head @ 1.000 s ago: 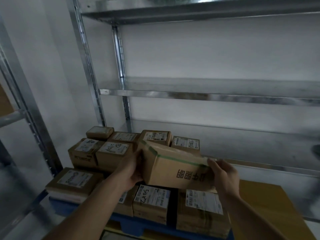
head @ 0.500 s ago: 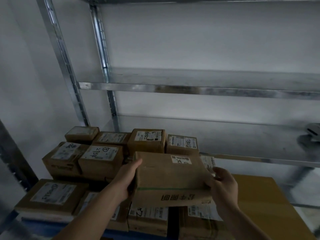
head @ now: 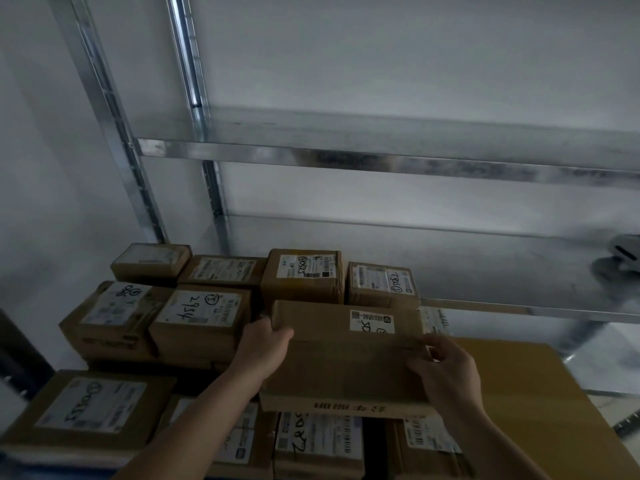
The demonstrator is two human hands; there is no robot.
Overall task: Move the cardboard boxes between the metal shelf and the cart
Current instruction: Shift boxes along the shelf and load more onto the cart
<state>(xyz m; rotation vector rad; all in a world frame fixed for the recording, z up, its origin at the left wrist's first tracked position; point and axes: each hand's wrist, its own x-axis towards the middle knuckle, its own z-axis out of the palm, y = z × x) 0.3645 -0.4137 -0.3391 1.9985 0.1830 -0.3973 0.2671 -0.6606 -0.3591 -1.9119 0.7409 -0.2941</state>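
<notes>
I hold a flat brown cardboard box (head: 346,362) with a small white label between both hands, above the stack of boxes. My left hand (head: 263,351) grips its left end, thumb on top. My right hand (head: 446,372) grips its right end, fingers curled over the top face. Several labelled cardboard boxes (head: 204,317) are piled in front of me, reaching back towards the metal shelf (head: 381,161). The cart under the pile is mostly hidden.
Two bare shelf levels run across the view, the lower level (head: 485,268) behind the stack. A large flat yellow-brown carton (head: 540,403) lies at the right. A grey object (head: 623,258) sits at the far right of the lower shelf. Shelf uprights (head: 114,126) stand at the left.
The box has tipped from tilted with its printed side facing me to lying flat with its labelled top up. It moved slightly forward and the view has dropped closer to the stack.
</notes>
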